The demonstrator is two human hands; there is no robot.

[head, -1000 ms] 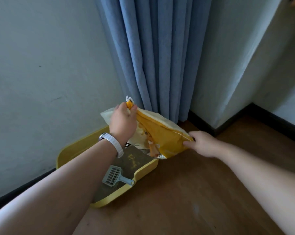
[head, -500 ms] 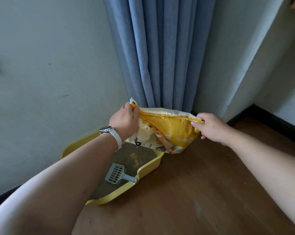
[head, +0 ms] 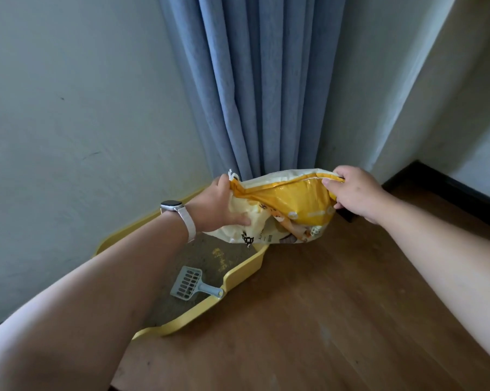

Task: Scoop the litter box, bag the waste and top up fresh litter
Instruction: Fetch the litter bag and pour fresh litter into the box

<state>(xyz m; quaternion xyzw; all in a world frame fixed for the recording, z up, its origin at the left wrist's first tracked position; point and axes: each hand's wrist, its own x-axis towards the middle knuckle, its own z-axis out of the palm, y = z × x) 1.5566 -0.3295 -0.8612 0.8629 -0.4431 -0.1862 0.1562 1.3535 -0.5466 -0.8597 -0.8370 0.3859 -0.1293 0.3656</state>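
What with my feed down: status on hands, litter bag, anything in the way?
Left hand, right hand grip litter bag at top corners. Bag at litter box far end. Scoop in box, clear of bag.

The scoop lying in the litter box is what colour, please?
The scoop is pale grey-blue, head view.

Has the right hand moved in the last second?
Yes. The right hand rose from near the floor to the curtain hem, gripping the bag.

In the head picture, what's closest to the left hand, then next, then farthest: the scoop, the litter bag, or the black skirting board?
1. litter bag, gripped by the left hand.
2. scoop, below, in the litter box.
3. black skirting board, far right.
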